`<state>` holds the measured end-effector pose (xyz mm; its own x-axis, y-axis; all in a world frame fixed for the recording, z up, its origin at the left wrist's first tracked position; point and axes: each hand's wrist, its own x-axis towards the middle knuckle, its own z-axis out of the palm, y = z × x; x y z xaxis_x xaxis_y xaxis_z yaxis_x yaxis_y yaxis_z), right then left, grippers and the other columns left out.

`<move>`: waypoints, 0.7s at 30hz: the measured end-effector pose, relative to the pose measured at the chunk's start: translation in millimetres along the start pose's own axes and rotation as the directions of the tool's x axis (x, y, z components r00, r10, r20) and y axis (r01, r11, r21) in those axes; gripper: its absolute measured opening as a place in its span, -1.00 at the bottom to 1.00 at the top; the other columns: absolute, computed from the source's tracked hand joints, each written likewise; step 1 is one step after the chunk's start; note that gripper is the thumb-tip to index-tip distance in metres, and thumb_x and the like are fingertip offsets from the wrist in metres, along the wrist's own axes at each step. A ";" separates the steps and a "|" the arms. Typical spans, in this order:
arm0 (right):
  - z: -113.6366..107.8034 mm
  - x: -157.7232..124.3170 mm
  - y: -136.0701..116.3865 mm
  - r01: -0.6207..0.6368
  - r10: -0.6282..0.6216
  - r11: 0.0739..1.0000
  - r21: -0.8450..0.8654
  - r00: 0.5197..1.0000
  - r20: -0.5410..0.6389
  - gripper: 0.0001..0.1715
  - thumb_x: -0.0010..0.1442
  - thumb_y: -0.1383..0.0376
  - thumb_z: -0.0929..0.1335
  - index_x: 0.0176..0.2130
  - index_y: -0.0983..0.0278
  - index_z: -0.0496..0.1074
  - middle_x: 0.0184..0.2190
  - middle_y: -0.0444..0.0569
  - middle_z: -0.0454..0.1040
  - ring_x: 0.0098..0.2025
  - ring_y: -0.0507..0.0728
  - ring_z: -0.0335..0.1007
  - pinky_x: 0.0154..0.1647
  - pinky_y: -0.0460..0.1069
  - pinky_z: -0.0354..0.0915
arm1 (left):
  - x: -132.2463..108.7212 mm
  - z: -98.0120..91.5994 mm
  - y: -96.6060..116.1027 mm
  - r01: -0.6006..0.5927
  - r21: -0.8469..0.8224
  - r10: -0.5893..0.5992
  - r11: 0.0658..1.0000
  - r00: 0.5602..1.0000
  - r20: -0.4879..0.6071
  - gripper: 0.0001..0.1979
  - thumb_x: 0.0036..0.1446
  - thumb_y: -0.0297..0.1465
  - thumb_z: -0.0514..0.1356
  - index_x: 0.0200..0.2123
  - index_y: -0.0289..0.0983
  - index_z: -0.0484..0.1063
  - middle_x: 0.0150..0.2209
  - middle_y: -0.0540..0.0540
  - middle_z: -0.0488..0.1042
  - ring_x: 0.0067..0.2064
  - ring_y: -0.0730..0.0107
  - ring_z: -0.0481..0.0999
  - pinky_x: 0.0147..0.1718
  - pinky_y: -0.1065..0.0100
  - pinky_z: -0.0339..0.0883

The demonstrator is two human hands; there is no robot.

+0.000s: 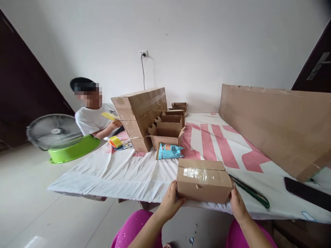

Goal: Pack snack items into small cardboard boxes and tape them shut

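A closed cardboard box [207, 189] with clear tape across its top sits at the table's near edge. My left hand [169, 203] grips its left end, the thumb on the front face. At the right end my right hand [237, 203] is closed on the box, its fingertips partly hidden behind the corner. Just beyond the box lies a crumpled blue snack packet [170, 151]. To the right of my right hand rests a long dark green tool [252, 193], perhaps a cutter or scissors; its kind is unclear.
Taped boxes [139, 113] stand stacked beside a row of open cardboard boxes [167, 134]. A large cardboard sheet [271, 127] leans at right, near a dark phone [306, 193]. Yellow tape [115, 142] lies at left. A person [90, 117] holds something yellow near a green fan [73, 150].
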<state>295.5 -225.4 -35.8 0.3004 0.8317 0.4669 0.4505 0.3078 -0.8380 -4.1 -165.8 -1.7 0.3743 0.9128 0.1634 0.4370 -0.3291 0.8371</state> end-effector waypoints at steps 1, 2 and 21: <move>-2.3 -3.1 4.3 -0.022 0.022 1.000 -0.021 0.999 -0.031 -0.40 0.31 0.01 0.03 0.08 0.19 0.36 -0.09 0.05 0.52 0.08 0.21 0.36 0.07 0.15 0.32 | -0.4 1.3 2.6 -0.004 0.011 0.003 1.000 1.000 0.011 -0.32 -0.09 -0.40 0.28 0.15 -0.23 0.19 0.15 -0.26 0.28 0.22 -0.02 0.21 0.18 -0.01 0.09; -3.8 -5.8 7.8 -0.045 0.043 0.998 -0.034 0.998 -0.055 -0.44 0.28 0.02 0.08 0.02 0.20 0.42 -0.12 0.05 0.54 0.05 0.22 0.39 0.05 0.13 0.34 | 0.2 -0.6 4.6 -0.004 0.011 0.004 1.000 1.000 0.031 -0.31 -0.10 -0.38 0.30 0.14 -0.24 0.19 0.13 -0.26 0.29 0.20 -0.03 0.23 0.16 0.00 0.11; -113.8 48.6 23.1 -0.037 0.126 0.557 -0.830 0.991 0.041 -0.59 0.05 0.07 0.22 -0.24 0.28 0.43 -0.31 0.15 0.52 -0.19 0.32 0.44 -0.14 0.18 0.33 | 31.5 9.0 29.3 -0.518 0.005 0.458 0.855 0.751 -0.475 -0.64 0.23 -0.08 0.02 -0.11 -0.21 0.36 -0.19 -0.12 0.21 -0.13 0.26 0.31 -0.16 0.20 0.30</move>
<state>416.2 -230.5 -0.3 0.3203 0.8821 0.3455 0.9374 -0.2426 -0.2497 27.9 -148.8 23.2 0.0932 0.6499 0.7543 0.1835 -0.7558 0.6285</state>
